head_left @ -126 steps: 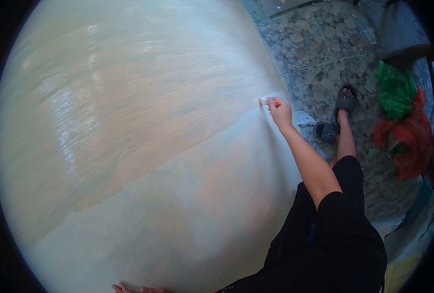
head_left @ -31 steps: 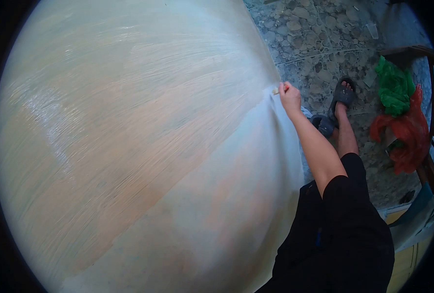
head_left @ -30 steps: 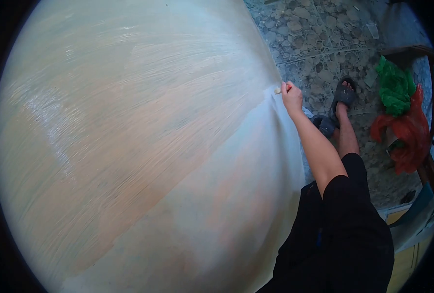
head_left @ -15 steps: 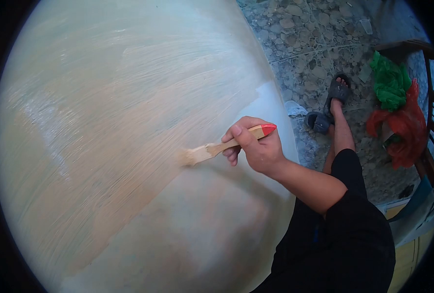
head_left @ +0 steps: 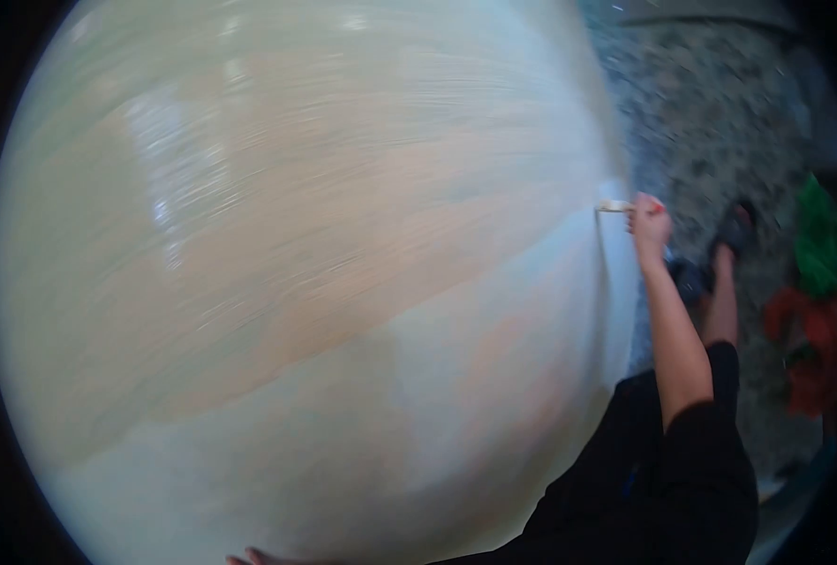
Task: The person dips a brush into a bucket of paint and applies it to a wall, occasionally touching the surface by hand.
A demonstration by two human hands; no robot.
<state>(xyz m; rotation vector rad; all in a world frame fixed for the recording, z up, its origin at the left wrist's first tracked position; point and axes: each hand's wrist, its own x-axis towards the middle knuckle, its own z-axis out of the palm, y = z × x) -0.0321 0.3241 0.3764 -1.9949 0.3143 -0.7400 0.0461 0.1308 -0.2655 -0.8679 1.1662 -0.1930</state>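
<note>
A large pale rounded surface point(head_left: 390, 377) fills most of the view, its upper part covered with glossy streaks and its lower part duller. My right hand point(head_left: 651, 224) is closed around the handle of a brush point(head_left: 614, 206) with a red handle end, at the surface's right edge. The bristles point left, at or just over the surface; contact is hard to tell. Only the fingertips of my left hand point(head_left: 246, 557) show at the bottom edge, against the lower part of the surface, and most of that hand is out of view.
Mottled stone-patterned floor point(head_left: 692, 122) lies to the right. My feet in dark sandals point(head_left: 736, 226) stand on it. A green plastic bag point(head_left: 821, 235) and a red plastic bag point(head_left: 825, 348) are at the far right, blurred.
My right hand has moved with the brush from the middle of the surface to its right edge. Fingertips of my left hand have appeared at the bottom. The view has shifted.
</note>
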